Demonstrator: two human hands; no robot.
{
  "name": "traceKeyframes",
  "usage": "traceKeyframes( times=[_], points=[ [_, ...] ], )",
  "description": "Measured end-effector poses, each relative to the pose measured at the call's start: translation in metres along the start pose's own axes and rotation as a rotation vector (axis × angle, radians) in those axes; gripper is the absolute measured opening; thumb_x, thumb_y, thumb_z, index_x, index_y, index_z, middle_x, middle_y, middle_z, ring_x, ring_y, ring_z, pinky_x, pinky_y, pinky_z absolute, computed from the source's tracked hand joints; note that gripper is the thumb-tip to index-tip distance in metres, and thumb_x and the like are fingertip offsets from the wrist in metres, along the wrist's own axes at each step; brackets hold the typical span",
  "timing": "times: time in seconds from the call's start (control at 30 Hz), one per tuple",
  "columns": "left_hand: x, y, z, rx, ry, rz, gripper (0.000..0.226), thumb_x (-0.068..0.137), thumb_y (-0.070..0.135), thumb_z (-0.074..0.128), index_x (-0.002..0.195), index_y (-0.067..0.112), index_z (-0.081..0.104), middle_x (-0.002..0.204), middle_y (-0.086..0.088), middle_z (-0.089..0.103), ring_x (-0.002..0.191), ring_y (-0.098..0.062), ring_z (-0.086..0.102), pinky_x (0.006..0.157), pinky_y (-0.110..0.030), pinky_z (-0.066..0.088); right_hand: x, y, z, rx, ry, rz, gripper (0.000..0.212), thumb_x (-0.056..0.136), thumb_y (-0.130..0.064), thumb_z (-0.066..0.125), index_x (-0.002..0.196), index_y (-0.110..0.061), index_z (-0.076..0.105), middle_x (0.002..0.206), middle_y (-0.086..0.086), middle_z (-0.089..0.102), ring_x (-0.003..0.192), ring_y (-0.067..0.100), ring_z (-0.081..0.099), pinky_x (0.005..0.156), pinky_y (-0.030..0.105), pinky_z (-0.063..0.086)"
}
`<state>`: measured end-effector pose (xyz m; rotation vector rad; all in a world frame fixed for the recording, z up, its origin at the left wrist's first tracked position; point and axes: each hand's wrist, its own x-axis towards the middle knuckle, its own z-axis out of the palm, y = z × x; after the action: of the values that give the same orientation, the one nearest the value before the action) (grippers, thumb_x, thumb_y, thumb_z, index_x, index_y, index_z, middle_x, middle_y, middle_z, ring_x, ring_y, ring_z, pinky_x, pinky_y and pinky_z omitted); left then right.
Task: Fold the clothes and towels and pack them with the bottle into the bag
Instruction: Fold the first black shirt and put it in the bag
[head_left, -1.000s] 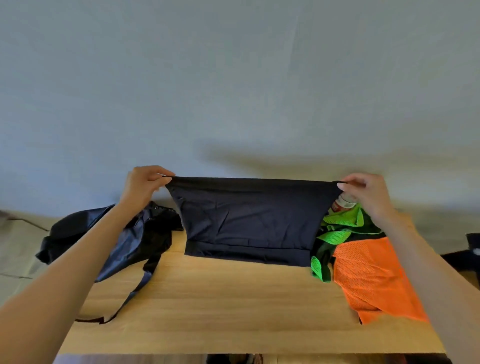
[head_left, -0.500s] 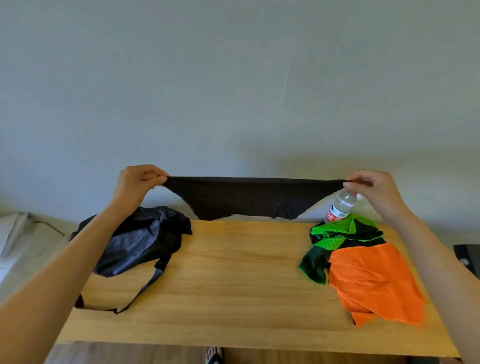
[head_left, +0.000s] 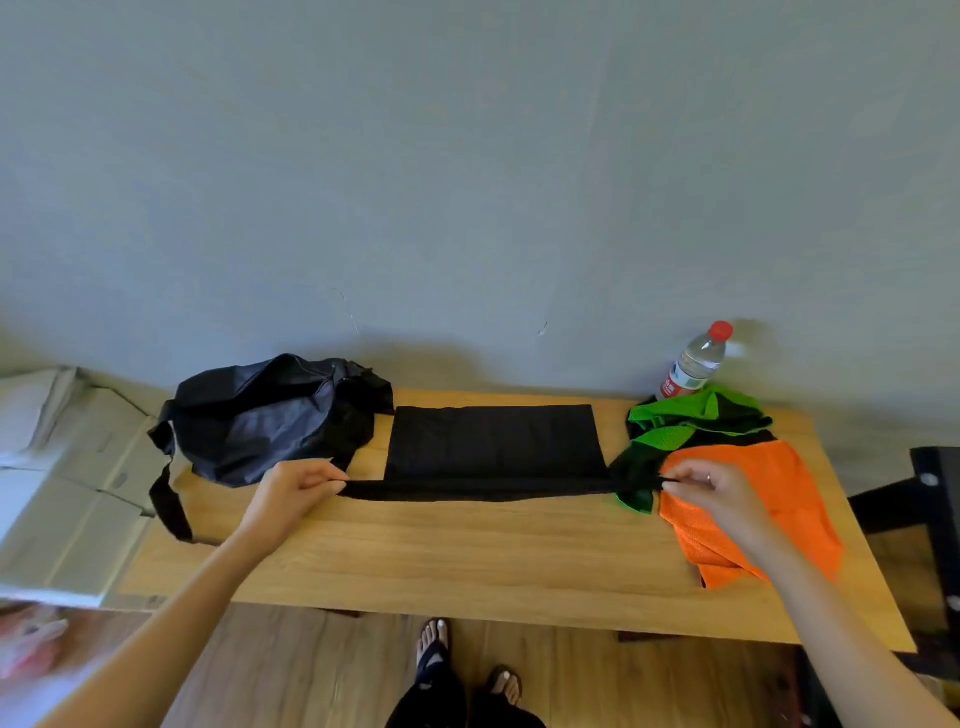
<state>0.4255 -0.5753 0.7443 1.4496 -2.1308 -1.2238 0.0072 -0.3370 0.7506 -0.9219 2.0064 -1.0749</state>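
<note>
A black cloth (head_left: 493, 441) lies flat on the wooden table (head_left: 467, 561), far part spread out, near edge pulled taut. My left hand (head_left: 291, 493) pinches its near left corner. My right hand (head_left: 711, 488) pinches its near right corner, above the orange towel (head_left: 769, 499). A green and black garment (head_left: 696, 421) lies crumpled behind the towel. The clear water bottle (head_left: 696, 361) with a red cap stands at the back right. The black bag (head_left: 270, 410) slumps at the back left, its strap (head_left: 169, 499) trailing toward the front.
A grey wall runs right behind the table. Cardboard boxes (head_left: 67, 467) stand left of the table. A black frame (head_left: 935, 519) stands at the right edge. My feet (head_left: 467, 660) show on the wooden floor below the table's front edge.
Both hands have come down and toward me, laying the black cloth flat on the table where before it hung in the air. The view has tilted downward.
</note>
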Motion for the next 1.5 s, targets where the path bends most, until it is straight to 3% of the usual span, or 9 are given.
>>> traceKeyframes(
  times=[0.13, 0.33, 0.73, 0.9, 1.03, 1.17, 1.33, 1.43, 1.5],
  points=[
    [-0.013, -0.018, 0.018, -0.011, -0.032, -0.033, 0.02, 0.081, 0.004, 0.069, 0.075, 0.022, 0.07, 0.071, 0.011, 0.071, 0.074, 0.003, 0.064, 0.068, -0.008, 0.042, -0.009, 0.021, 0.011, -0.019, -0.023, 0.055, 0.008, 0.083, 0.004, 0.064, 0.077, -0.002, 0.067, 0.076, 0.006, 0.066, 0.065, -0.005, 0.06, 0.062, 0.005, 0.043],
    [-0.014, -0.031, 0.031, -0.007, -0.074, -0.096, 0.015, 0.083, 0.005, 0.066, 0.078, 0.018, 0.071, 0.073, 0.005, 0.07, 0.072, -0.001, 0.063, 0.067, -0.017, 0.042, -0.014, 0.041, 0.024, -0.047, -0.039, 0.103, 0.004, 0.085, -0.003, 0.064, 0.084, 0.0, 0.067, 0.082, 0.007, 0.066, 0.079, 0.014, 0.059, 0.071, 0.022, 0.042],
    [0.059, -0.042, 0.045, 0.04, -0.076, -0.181, 0.015, 0.087, 0.009, 0.064, 0.078, 0.021, 0.066, 0.068, -0.002, 0.067, 0.069, -0.016, 0.061, 0.066, -0.029, 0.045, 0.059, 0.045, 0.045, -0.117, -0.043, 0.121, 0.012, 0.085, -0.001, 0.063, 0.077, -0.009, 0.065, 0.077, 0.006, 0.063, 0.073, 0.017, 0.055, 0.067, 0.027, 0.041],
    [0.11, -0.049, 0.06, 0.104, -0.03, -0.195, 0.006, 0.088, 0.013, 0.063, 0.085, 0.015, 0.068, 0.077, -0.003, 0.066, 0.07, -0.012, 0.058, 0.065, -0.024, 0.045, 0.114, 0.053, 0.055, -0.23, -0.053, 0.072, 0.018, 0.083, 0.001, 0.064, 0.071, -0.012, 0.062, 0.075, 0.005, 0.061, 0.071, 0.014, 0.054, 0.065, 0.023, 0.039],
    [0.147, -0.064, 0.073, 0.135, -0.049, -0.243, 0.007, 0.09, 0.012, 0.061, 0.086, 0.014, 0.067, 0.075, -0.006, 0.064, 0.063, -0.015, 0.055, 0.064, -0.026, 0.046, 0.155, 0.072, 0.067, -0.34, -0.064, 0.06, 0.013, 0.085, -0.003, 0.064, 0.074, -0.009, 0.062, 0.081, 0.014, 0.062, 0.078, 0.026, 0.056, 0.074, 0.038, 0.041],
    [0.17, -0.077, 0.087, 0.137, -0.034, -0.303, 0.006, 0.09, 0.011, 0.061, 0.086, 0.012, 0.066, 0.068, -0.003, 0.061, 0.058, -0.015, 0.054, 0.072, -0.033, 0.049, 0.178, 0.087, 0.082, -0.366, -0.055, 0.078, 0.011, 0.087, -0.006, 0.062, 0.077, -0.004, 0.061, 0.075, 0.006, 0.057, 0.075, 0.023, 0.052, 0.065, 0.029, 0.037],
    [0.182, -0.088, 0.102, 0.109, -0.006, -0.299, 0.008, 0.09, 0.007, 0.059, 0.085, 0.013, 0.063, 0.067, -0.004, 0.059, 0.059, -0.018, 0.054, 0.06, -0.026, 0.043, 0.198, 0.108, 0.097, -0.385, 0.009, 0.116, 0.014, 0.087, -0.009, 0.063, 0.073, -0.01, 0.06, 0.074, 0.007, 0.06, 0.077, 0.027, 0.056, 0.071, 0.039, 0.042],
    [0.185, -0.091, 0.11, 0.043, 0.021, -0.301, 0.011, 0.09, 0.0, 0.056, 0.091, 0.01, 0.061, 0.084, -0.006, 0.061, 0.073, -0.021, 0.059, 0.063, -0.022, 0.046, 0.205, 0.115, 0.104, -0.449, 0.044, 0.121, 0.014, 0.086, -0.011, 0.065, 0.073, -0.012, 0.059, 0.074, 0.005, 0.059, 0.078, 0.029, 0.057, 0.067, 0.035, 0.041],
    [0.183, -0.089, 0.117, 0.076, 0.058, -0.253, 0.017, 0.089, 0.001, 0.058, 0.104, 0.008, 0.058, 0.101, -0.006, 0.058, 0.087, -0.024, 0.06, 0.075, -0.033, 0.053, 0.206, 0.115, 0.107, -0.488, 0.068, 0.131, 0.008, 0.085, -0.012, 0.066, 0.079, -0.011, 0.059, 0.081, 0.006, 0.059, 0.085, 0.029, 0.056, 0.068, 0.033, 0.041]
  ],
)
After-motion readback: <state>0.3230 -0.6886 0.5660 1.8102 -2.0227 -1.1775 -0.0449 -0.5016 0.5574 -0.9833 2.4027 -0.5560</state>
